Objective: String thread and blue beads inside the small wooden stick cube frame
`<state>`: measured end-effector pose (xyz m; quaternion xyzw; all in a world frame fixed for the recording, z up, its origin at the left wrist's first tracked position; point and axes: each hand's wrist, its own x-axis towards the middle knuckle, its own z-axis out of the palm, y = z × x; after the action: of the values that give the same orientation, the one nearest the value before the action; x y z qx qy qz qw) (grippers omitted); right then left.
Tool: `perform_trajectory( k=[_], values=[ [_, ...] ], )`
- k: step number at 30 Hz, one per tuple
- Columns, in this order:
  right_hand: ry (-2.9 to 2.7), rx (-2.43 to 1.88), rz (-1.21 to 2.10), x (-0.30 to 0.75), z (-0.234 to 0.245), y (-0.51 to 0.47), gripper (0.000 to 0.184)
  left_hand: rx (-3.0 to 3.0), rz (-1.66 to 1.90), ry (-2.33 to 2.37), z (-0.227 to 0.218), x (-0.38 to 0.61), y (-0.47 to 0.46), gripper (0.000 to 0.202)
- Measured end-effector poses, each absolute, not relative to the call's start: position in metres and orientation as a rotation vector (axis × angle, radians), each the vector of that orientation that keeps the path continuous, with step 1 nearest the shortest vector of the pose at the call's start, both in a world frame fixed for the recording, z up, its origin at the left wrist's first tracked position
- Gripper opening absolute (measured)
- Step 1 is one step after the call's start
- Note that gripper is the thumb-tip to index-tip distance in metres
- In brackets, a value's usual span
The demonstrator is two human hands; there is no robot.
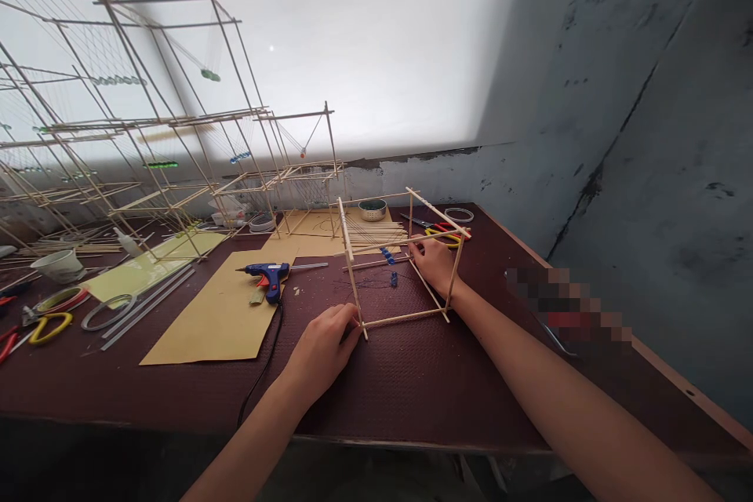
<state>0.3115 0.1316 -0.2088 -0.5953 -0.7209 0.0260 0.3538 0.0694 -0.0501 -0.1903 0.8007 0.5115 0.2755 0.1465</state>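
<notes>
A small cube-shaped frame of thin wooden sticks (pixel 405 321) stands on the dark table in front of me. My left hand (pixel 329 341) pinches its near left upright close to the bottom corner. My right hand (pixel 436 265) reaches through the right side of the frame, fingers closed at a stick towards the back; the fingertips are partly hidden. Blue beads (pixel 387 255) hang on threads inside the frame, and another blue bead cluster (pixel 394 279) shows lower down. Left of the frame, a blue glue gun (pixel 269 279) lies on a brown paper sheet (pixel 205 321).
Large stick structures (pixel 176 125) with hanging beads fill the back left. Yellow-handled scissors (pixel 444 234), a round tin (pixel 372 209) and a tape roll (pixel 459 215) are behind the frame. Glue sticks (pixel 147 310), a paper cup (pixel 57 265) and pliers (pixel 9 341) lie left. A blurred object (pixel 568 310) lies right.
</notes>
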Motion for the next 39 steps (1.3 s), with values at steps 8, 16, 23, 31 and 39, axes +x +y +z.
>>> perform_trajectory(
  k=[8, 16, 23, 31, 39],
  values=[
    [-1.89, -1.538, 0.131, 0.313, -0.201, 0.131, 0.03, 2.286, 0.81, 1.474, -0.191, 0.07, -0.05, 0.009],
    [-1.928, -1.631, 0.228, 0.361, -0.183, 0.14, 0.023, 2.268, 0.842, 1.475, -0.193, 0.069, -0.051, 0.008],
    [-2.013, -1.695, 0.298, 0.384, -0.169, 0.133, 0.019, 2.259, 0.873, 1.466, -0.192, 0.067, -0.052, 0.009],
    [-2.267, -1.609, 0.668, 0.371, -0.168, 0.122, 0.014, 2.261, 0.887, 1.49, -0.192, 0.065, -0.052, 0.014],
    [-2.332, -1.483, 1.068, 0.365, -0.144, 0.099, 0.018, 2.247, 0.893, 1.625, -0.192, 0.064, -0.051, 0.015]
  ],
)
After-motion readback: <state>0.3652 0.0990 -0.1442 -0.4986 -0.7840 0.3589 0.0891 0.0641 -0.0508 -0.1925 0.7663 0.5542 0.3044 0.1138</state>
